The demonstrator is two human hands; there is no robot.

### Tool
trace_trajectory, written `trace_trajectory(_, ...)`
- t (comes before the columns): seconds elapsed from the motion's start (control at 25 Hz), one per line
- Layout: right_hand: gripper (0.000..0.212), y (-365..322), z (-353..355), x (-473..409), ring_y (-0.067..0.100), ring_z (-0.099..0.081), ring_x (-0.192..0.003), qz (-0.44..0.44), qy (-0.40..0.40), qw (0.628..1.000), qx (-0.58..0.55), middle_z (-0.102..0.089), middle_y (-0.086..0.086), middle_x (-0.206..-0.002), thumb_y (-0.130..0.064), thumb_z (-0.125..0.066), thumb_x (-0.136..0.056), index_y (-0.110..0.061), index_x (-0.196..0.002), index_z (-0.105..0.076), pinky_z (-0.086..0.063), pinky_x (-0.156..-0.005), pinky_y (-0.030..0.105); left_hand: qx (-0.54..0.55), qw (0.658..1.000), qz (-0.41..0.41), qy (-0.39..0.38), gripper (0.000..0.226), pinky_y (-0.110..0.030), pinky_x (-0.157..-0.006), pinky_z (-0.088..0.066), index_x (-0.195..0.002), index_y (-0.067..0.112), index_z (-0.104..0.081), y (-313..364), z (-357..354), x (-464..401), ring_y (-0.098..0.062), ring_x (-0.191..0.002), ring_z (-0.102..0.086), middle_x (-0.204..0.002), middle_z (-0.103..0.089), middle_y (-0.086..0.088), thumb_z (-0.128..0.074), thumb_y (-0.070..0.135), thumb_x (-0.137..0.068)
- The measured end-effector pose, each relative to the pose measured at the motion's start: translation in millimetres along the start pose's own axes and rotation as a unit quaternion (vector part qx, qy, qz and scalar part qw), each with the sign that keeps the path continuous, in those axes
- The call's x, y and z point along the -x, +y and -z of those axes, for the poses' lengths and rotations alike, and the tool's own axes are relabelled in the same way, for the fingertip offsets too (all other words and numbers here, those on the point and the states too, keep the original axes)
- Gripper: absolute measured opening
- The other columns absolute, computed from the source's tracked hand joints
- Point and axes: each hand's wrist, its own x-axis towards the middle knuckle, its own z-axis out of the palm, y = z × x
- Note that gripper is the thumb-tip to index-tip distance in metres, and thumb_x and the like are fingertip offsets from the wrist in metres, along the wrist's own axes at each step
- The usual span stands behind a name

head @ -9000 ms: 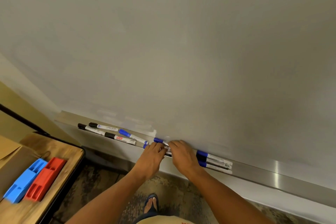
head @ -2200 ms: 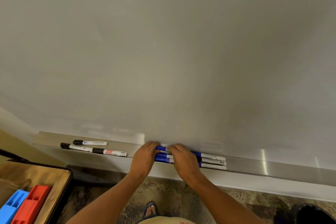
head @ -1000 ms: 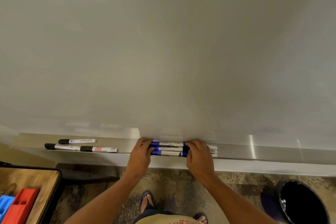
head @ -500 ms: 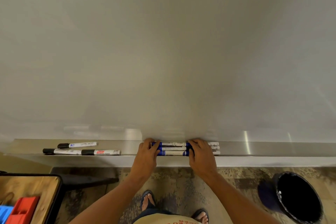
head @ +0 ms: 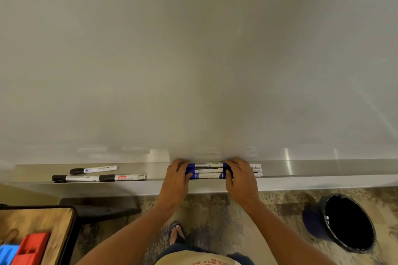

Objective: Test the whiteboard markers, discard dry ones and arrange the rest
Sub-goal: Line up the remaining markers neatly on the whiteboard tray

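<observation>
— Where are the blue markers?
— Low centre of the frame, stacked on the whiteboard tray, bracketed between both hands.
— And the fingers?
— The left hand curls round their capped ends; the right hand curls over the bundle's right part. Three black markers lie apart, lower left.

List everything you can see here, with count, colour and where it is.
Whiteboard: one, white, fills the upper view.
Tray: one, silver, along the board's bottom edge.
Blue markers: several, exact count unclear, bunched side by side mid-tray.
Black markers: three, black caps, left part of tray.
Bin: one, dark, on the floor at right.
Table: one, wooden, lower left.
Red holder: one, on the table.
Blue holder: one, beside the red one.
Left hand: on the blue markers' left ends.
Right hand: on their right part.
</observation>
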Motion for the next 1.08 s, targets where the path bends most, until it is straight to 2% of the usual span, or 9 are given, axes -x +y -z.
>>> trace_trajectory(0.12,0.023,-4.9,7.6,-3.0,0.019,-0.058,-0.102,0.032,0.005,0.999,-0.014,-0.066,0.000,-0.111,-0.017,-0.066,-0.089,-0.015,-0.111,-0.070,-0.055,-0.088,0.037,-0.056,0.998,-0.012,0.032,0.033,-0.033,-0.096,-0.050,-0.126,0.018,-0.059,3.9,2.2,-0.5,-0.019,-0.109,-0.052,-0.125,-0.057,-0.001,-0.059,0.032,-0.096)
trace_trajectory(0.24,0.024,-10.1,16.0,-4.1,0.018,-0.056,-0.105,0.063,-0.007,0.998,-0.028,-0.064,-0.001,-0.113,-0.018,-0.063,-0.091,-0.016,-0.114,-0.069,-0.053,-0.091,0.035,-0.110,0.992,-0.006,0.058,0.033,-0.033,-0.090,-0.049,-0.123,0.022,-0.060,17.6,5.4,1.8,-0.019,-0.108,-0.053,-0.122,-0.059,0.002,-0.057,0.039,-0.095)
trace_trajectory(0.48,0.039,-25.5,30.7,4.6,0.017,-0.052,-0.120,0.088,-0.029,0.992,-0.081,-0.058,-0.001,-0.128,-0.022,-0.056,-0.097,-0.020,-0.136,-0.056,-0.049,-0.103,0.033,-0.151,0.985,0.004,0.089,0.035,-0.031,-0.090,-0.048,-0.125,0.026,-0.059,37.0,14.8,20.7,-0.017,-0.109,-0.053,-0.123,-0.060,0.004,-0.053,0.043,-0.096)
trace_trajectory(0.8,0.038,-50.7,33.2,28.9,0.014,-0.050,-0.124,0.170,-0.060,0.979,-0.100,-0.056,-0.002,-0.133,-0.022,-0.057,-0.097,-0.021,-0.135,-0.056,-0.047,-0.104,0.030,-0.175,0.975,0.068,0.119,0.042,-0.033,-0.100,-0.047,-0.129,0.026,-0.059,38.0,34.1,79.7,-0.017,-0.121,-0.050,-0.133,-0.056,0.003,-0.044,0.051,-0.099)
trace_trajectory(1.08,0.038,-93.1,22.4,55.4,0.011,-0.050,-0.121,0.242,-0.102,0.958,-0.111,-0.055,-0.005,-0.131,-0.027,-0.052,-0.099,-0.024,-0.137,-0.055,-0.041,-0.101,0.021,-0.203,0.955,0.114,0.183,0.038,-0.035,-0.097,-0.049,-0.123,0.025,-0.064,18.9,70.7,135.4,-0.018,-0.118,-0.052,-0.129,-0.058,0.002,-0.048,0.048,-0.098)
